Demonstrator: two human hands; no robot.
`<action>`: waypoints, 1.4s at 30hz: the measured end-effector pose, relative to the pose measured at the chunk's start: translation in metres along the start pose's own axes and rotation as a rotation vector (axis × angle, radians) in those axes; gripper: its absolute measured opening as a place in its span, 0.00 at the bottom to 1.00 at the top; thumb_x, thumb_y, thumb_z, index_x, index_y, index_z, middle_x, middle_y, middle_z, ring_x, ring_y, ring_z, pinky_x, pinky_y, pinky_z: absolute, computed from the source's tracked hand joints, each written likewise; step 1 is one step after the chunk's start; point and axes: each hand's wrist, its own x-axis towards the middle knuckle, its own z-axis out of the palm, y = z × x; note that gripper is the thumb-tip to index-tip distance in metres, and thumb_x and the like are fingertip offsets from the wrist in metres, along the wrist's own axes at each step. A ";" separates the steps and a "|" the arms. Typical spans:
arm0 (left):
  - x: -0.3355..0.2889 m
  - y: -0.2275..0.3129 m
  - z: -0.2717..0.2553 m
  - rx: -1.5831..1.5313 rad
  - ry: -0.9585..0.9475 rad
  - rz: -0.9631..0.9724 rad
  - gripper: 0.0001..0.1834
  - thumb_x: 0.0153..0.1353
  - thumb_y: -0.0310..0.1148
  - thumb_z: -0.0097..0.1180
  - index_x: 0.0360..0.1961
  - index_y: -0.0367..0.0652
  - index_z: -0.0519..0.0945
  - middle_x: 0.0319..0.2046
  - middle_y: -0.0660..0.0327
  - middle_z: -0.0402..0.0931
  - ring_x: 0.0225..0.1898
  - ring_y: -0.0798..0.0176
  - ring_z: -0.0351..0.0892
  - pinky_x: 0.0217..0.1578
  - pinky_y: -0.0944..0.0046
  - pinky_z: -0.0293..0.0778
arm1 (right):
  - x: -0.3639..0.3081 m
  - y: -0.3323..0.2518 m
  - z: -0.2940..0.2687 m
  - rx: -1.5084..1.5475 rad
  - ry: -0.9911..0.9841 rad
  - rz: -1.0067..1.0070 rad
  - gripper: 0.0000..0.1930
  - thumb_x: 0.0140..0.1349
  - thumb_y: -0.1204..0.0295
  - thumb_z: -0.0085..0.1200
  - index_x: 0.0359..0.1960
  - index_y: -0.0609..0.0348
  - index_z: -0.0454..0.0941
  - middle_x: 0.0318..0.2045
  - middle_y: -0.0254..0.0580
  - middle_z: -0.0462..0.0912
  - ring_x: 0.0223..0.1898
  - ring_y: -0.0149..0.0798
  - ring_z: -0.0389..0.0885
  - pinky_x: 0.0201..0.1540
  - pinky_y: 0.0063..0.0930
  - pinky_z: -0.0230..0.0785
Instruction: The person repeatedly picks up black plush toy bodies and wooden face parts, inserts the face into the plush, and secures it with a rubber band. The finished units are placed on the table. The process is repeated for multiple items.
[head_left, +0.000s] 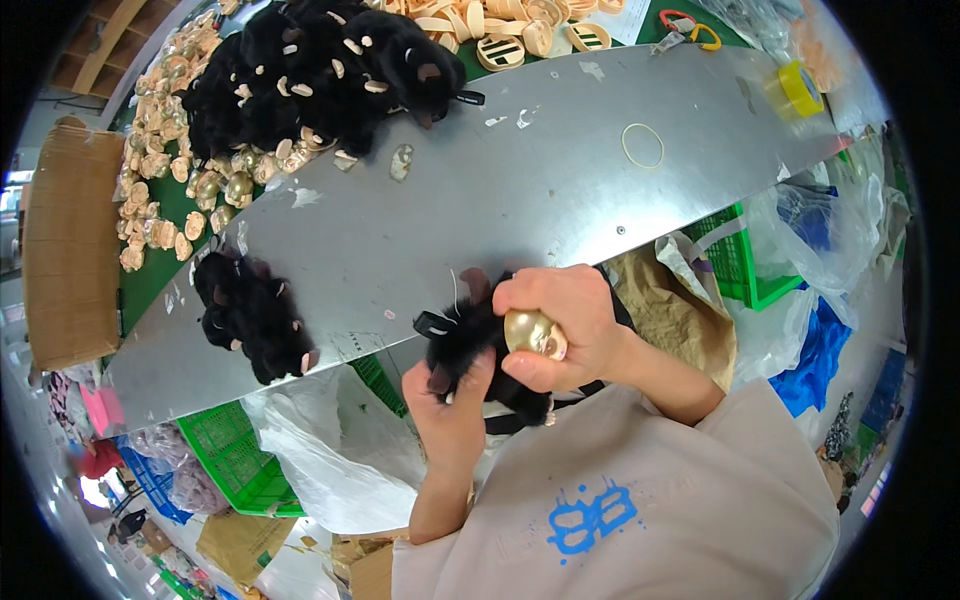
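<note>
A black plush toy [462, 341] with a dark ear and a small black tag is held at the near edge of the grey metal tabletop [520, 190]. My left hand [446, 408] is closed on its fur, thumb pressed beside an ear. My right hand [572, 325] wraps round a shiny gold, rounded piece [532, 335] with a small beige, face-like part, holding it against the toy. The hand hides part of both. Left of them, more black plush [255, 315] lies on the tabletop. A large heap of black plush toys [310, 80] sits at the far left.
Gold and beige pieces [160, 190] cover the green surface at left, beside a cardboard box [72, 245]. Beige oval parts [500, 50], scissors [690, 30], a rubber band [642, 146] and yellow tape [800, 90] lie farther off. Green crates [235, 455] stand below the tabletop.
</note>
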 end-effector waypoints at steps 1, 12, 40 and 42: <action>0.004 0.002 -0.001 0.045 -0.020 -0.004 0.08 0.60 0.28 0.64 0.36 0.33 0.82 0.31 0.67 0.79 0.32 0.74 0.74 0.38 0.71 0.70 | -0.001 -0.001 -0.001 0.069 -0.007 0.065 0.17 0.56 0.60 0.63 0.39 0.60 0.76 0.23 0.36 0.77 0.20 0.37 0.76 0.23 0.25 0.67; 0.001 -0.006 -0.002 -0.596 -0.242 -0.241 0.33 0.57 0.33 0.69 0.60 0.31 0.69 0.54 0.55 0.76 0.55 0.59 0.76 0.57 0.59 0.72 | 0.001 0.000 0.006 0.248 0.039 0.157 0.18 0.61 0.58 0.56 0.39 0.64 0.74 0.18 0.32 0.72 0.17 0.26 0.67 0.20 0.20 0.58; 0.011 0.017 -0.009 -0.010 -0.028 0.070 0.17 0.50 0.27 0.72 0.41 0.34 0.83 0.37 0.64 0.82 0.37 0.70 0.78 0.43 0.70 0.73 | 0.009 -0.002 -0.001 0.104 -0.095 0.054 0.15 0.63 0.61 0.53 0.41 0.62 0.76 0.27 0.41 0.81 0.23 0.43 0.78 0.25 0.31 0.70; 0.009 0.016 -0.014 0.002 -0.007 0.062 0.15 0.52 0.26 0.70 0.41 0.34 0.83 0.36 0.64 0.81 0.36 0.70 0.78 0.42 0.70 0.73 | 0.011 -0.003 -0.003 0.118 -0.080 0.065 0.15 0.60 0.63 0.59 0.40 0.62 0.77 0.29 0.41 0.82 0.24 0.40 0.79 0.26 0.28 0.71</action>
